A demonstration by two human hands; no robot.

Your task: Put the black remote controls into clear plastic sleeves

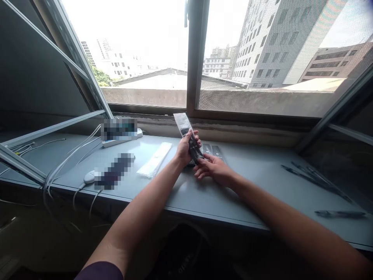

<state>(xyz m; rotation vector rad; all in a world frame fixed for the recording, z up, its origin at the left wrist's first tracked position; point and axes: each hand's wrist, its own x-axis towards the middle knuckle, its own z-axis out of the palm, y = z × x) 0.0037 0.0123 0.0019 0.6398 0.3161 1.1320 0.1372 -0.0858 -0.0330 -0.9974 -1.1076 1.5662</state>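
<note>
My left hand [185, 147] is closed around a black remote control [194, 149] that sits partly inside a clear plastic sleeve [182, 123], the sleeve sticking up past my fingers. My right hand [213, 170] meets the remote's lower end, fingers curled against it. Both hands hover just above the grey ledge [256, 171] under the window. Two more dark remotes [214, 150] lie flat on the ledge right behind my hands.
A flat white sleeve [155, 159] lies left of my hands. Farther left are a white mouse [89, 176], a power strip [122, 140] and white cables [58, 167]. Dark pens [314, 179] rest at the right. The window frame [195, 58] stands behind.
</note>
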